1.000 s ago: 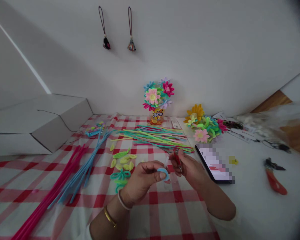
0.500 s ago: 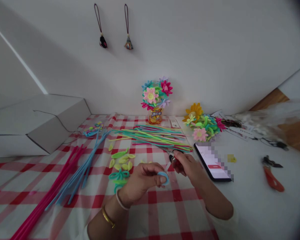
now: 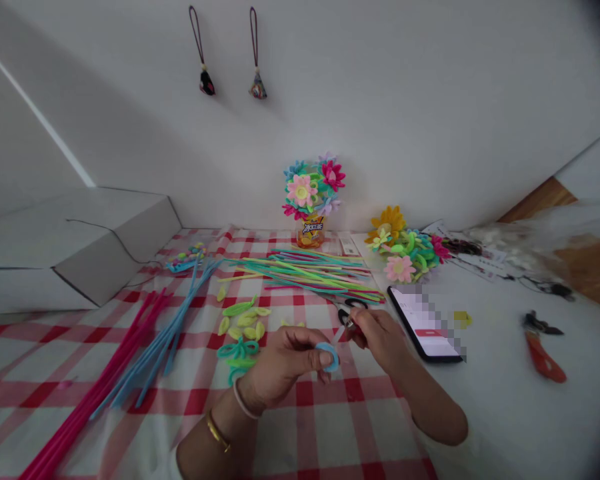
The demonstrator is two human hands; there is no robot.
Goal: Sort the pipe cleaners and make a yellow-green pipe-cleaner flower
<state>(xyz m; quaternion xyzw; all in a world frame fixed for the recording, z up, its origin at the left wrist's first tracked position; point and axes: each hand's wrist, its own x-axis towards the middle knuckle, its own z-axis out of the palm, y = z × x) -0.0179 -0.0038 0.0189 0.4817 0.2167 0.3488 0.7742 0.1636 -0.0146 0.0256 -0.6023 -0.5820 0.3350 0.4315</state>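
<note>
My left hand (image 3: 300, 357) pinches a light blue pipe cleaner (image 3: 331, 353) bent into a small loop. Close by on the right, my right hand (image 3: 373, 331) has its fingertips closed together; a pale thin tip shows at them, but I cannot make out what it is. Behind those fingers lie black-handled scissors (image 3: 356, 303), partly hidden. Left of my left hand are several yellow-green loops (image 3: 250, 333) and a teal looped bow (image 3: 239, 349).
Many coloured pipe cleaners (image 3: 310, 273) lie across the checked cloth. Blue stems (image 3: 180, 320) and magenta stems (image 3: 105, 373) lie left. Behind stands a pot of fuzzy flowers (image 3: 303, 191). To the right are more flowers (image 3: 405, 253), a phone (image 3: 420, 333) and red-handled pliers (image 3: 544, 357).
My right hand has shifted slightly down and to the right, showing more of the scissors' handles. The blue loop in my left hand has turned a little more toward view.
</note>
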